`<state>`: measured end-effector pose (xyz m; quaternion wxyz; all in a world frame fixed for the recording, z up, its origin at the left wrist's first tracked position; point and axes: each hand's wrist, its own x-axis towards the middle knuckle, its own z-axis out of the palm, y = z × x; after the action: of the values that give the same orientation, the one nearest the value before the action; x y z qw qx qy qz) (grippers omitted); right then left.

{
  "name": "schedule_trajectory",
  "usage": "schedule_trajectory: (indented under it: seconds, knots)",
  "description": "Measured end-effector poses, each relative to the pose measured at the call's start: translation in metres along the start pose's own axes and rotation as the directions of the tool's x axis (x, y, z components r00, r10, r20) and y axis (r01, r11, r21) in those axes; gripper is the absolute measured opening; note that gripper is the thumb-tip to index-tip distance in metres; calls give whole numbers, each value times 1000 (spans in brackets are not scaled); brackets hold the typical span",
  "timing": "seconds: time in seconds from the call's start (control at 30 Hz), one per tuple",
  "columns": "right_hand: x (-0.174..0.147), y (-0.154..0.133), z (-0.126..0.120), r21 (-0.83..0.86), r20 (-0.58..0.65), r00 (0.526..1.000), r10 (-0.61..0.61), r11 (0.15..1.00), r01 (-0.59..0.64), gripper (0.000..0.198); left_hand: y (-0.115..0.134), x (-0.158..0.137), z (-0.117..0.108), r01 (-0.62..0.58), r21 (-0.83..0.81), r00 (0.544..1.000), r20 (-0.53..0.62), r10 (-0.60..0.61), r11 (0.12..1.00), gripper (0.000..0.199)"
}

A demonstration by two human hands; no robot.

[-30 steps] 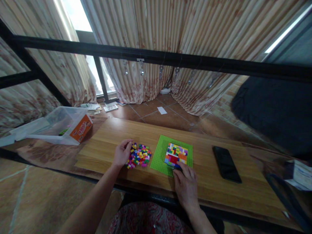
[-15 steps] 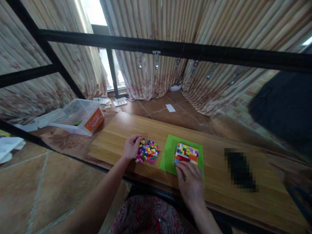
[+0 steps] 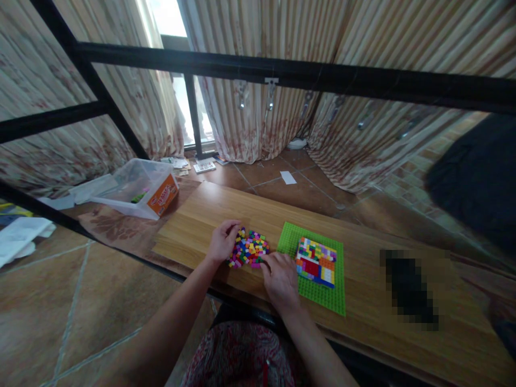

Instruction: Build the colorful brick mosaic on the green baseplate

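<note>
A loose pile of small multicoloured building bricks (image 3: 250,247) lies on the wooden table. At its left edge is my left hand (image 3: 224,241), fingers curled in and thumb close to the index finger; anything held there is too small to make out. From the right, my right hand (image 3: 281,277) reaches to the pile, its fingertips at the nearest bricks and a little apart. Beside that hand lies a green baseplate (image 3: 320,298). On it sits a flat, many-coloured brick build (image 3: 316,262) with a red block in its lower part.
Behind the table's left end stands a clear plastic box (image 3: 139,188) with an orange label. A dark pixelated object (image 3: 411,290) lies on the table (image 3: 363,279) at the right. A black metal rail (image 3: 290,75) crosses in front of the curtains. Papers lie on the floor.
My right hand has left the brick build on the baseplate and moved left to the loose pile. The left hand stays beside the pile. The whole view has shifted slightly.
</note>
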<state>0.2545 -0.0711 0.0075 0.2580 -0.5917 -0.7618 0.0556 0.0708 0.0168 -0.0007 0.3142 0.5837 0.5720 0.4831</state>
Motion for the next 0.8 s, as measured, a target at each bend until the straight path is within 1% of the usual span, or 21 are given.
schedule_trajectory:
  seconds: [0.2,0.27,0.33,0.43,0.53,0.67,0.8]
  knots:
    - [7,-2,5,-25,5,1000,11,1000,-11,16,-3,0,1,5,-9,1000,-12,-5,1000,26]
    - [7,-3,5,3,-16,1000,13,1000,-13,18,-2,-1,1,8,-6,1000,-13,-8,1000,25]
    - [4,-4,1,70,-47,998,32,997,-29,21,-2,-1,1,13,-1,1000,-10,-13,1000,25]
    - [-5,-6,-12,222,-78,992,99,972,-80,24,-1,-1,0,10,1,1000,-6,-10,1000,26]
    - [-14,-4,-30,346,-92,984,154,931,-114,27,-1,0,0,1,-1,1000,-9,-1,1000,26]
    - [-27,8,-53,395,-109,971,211,906,-152,29,0,0,-1,9,-5,1000,-13,-9,1000,26]
    - [-38,30,-67,394,-140,946,294,893,-219,27,1,0,-1,11,3,1000,-15,-11,1000,27]
